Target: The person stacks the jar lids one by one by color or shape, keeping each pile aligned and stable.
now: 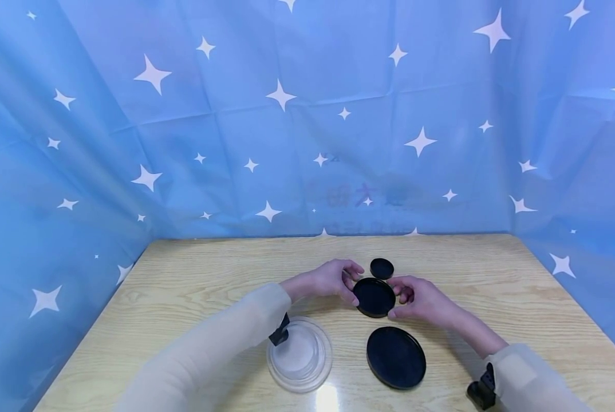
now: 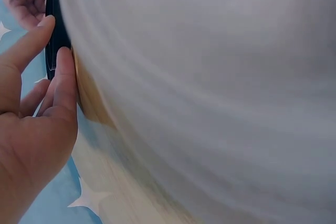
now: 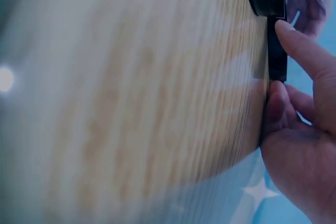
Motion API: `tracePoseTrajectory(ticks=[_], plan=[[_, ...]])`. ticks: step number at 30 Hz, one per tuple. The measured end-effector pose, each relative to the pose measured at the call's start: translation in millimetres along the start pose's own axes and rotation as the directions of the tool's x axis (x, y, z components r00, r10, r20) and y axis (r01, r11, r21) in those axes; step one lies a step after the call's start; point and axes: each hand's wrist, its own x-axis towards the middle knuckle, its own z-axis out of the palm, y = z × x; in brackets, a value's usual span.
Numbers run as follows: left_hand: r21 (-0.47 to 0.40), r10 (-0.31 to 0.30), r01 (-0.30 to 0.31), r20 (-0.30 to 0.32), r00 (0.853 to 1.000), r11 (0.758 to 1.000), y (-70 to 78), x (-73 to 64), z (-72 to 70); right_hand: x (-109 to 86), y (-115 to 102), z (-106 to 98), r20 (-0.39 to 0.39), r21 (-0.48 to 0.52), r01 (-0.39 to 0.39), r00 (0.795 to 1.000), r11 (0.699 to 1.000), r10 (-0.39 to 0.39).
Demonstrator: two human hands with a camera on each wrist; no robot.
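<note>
A round, shallow black dish (image 1: 374, 297) of middle size lies between both hands on the wooden table. My left hand (image 1: 333, 279) grips its left rim, thumb at the near side and curled fingers farther back. On the opposite side, my right hand (image 1: 421, 298) holds the right rim with thumb and fingers spread around it. The left wrist view shows the dish (image 2: 60, 30) edge-on beside the left fingertips. A smaller black dish (image 1: 382, 268) sits just behind, and a larger black dish (image 1: 396, 357) lies nearer the front.
Clear round plastic pieces (image 1: 315, 375), seemingly nested, stand under the left forearm; they fill much of the left wrist view, blurred. Blue star-patterned cloth (image 1: 235, 131) hangs behind the wooden table (image 1: 194, 274) and at its sides.
</note>
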Motion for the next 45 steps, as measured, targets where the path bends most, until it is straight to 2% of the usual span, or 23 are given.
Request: tracePoseTrajectory(ticks=[6, 24, 37, 45], plan=[[0.015, -0.010, 0.010, 0.023, 1.000, 1.000, -1.0, -0.4, -0.3, 0.1, 0, 0, 0.013, 0.016, -0.011, 1.000, 1.000, 0.011], [0.015, 0.001, -0.001, 0.017, 1.000, 1.000, -5.7, 4.8, 0.4, 2.1, 0, -1, 0.015, 0.006, -0.007, 1.000, 1.000, 0.007], [-0.031, -0.001, 0.002, 0.022, 1.000, 1.000, -9.9, 5.6, 1.3, 1.3, 5, -1, 0.019, 0.043, 0.031, 0.999, 0.999, -0.032], [-0.073, 0.005, -0.002, 0.031, 1.000, 0.997, -9.6, 3.4, -0.8, -1.3, 3, -3, 0.013, 0.094, 0.002, 1.000, 0.996, -0.003]])
